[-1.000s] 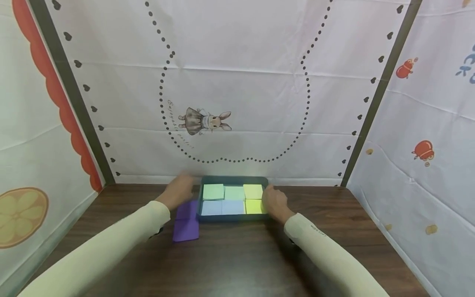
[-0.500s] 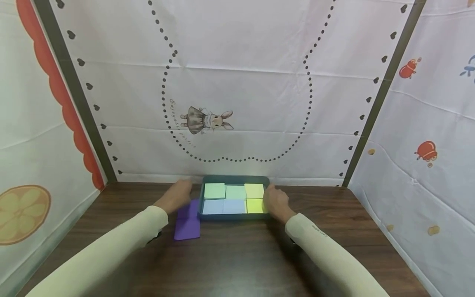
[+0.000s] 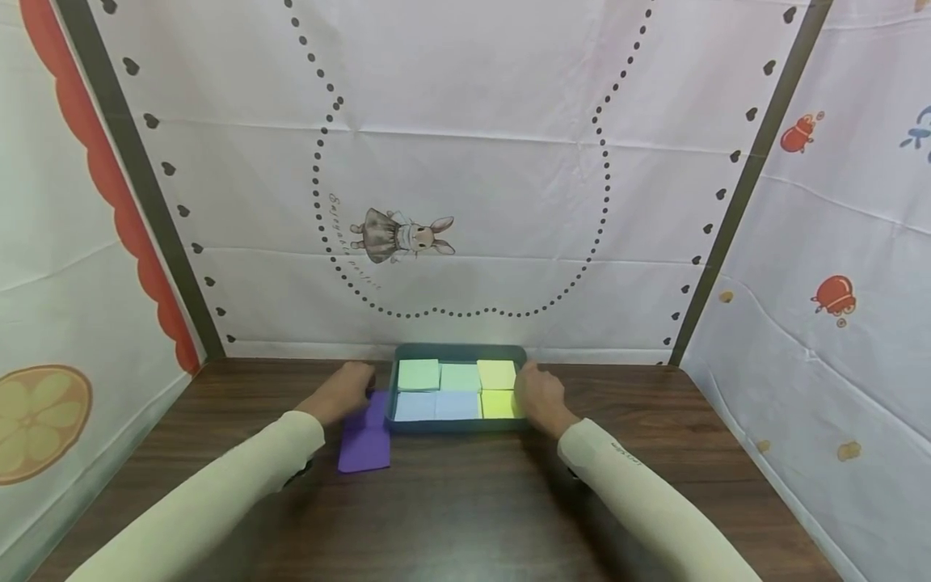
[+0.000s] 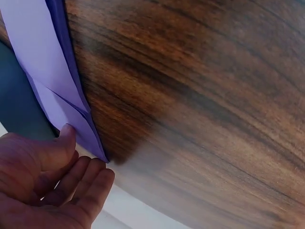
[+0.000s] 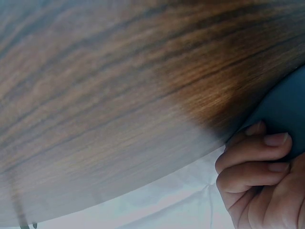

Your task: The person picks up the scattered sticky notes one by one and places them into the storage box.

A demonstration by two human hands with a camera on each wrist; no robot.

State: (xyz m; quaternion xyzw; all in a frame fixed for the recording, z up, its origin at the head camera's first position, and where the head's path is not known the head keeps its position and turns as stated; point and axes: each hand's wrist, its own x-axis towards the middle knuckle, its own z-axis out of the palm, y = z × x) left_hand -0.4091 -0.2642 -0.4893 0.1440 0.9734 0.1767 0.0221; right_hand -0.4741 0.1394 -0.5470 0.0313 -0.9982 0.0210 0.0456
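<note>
A dark teal tray (image 3: pixel 451 425) stands near the table's back edge. Inside are two rows of square sticky-note pads: green pads (image 3: pixel 419 374), blue pads (image 3: pixel 436 406) and yellow pads (image 3: pixel 498 404). Along the tray's left side lie two purple sticky-note pads (image 3: pixel 365 449), end to end on the table. My left hand (image 3: pixel 340 393) is at their far end; in the left wrist view its thumb touches or overlaps the purple paper (image 4: pixel 71 121), with relaxed fingers beside the corner. My right hand (image 3: pixel 540 398) grips the tray's right wall, its fingers (image 5: pixel 252 176) curled there; the thumb is hidden.
The dark wood-grain table (image 3: pixel 451 509) extends in front of the tray and to both sides. Printed white cloth (image 3: pixel 494 202) hangs as a wall right behind the tray, with more cloth at left and right.
My left hand has come slightly left and nearer, from beside the tray's far left corner to the purple pads' far end. My right hand stays on the tray.
</note>
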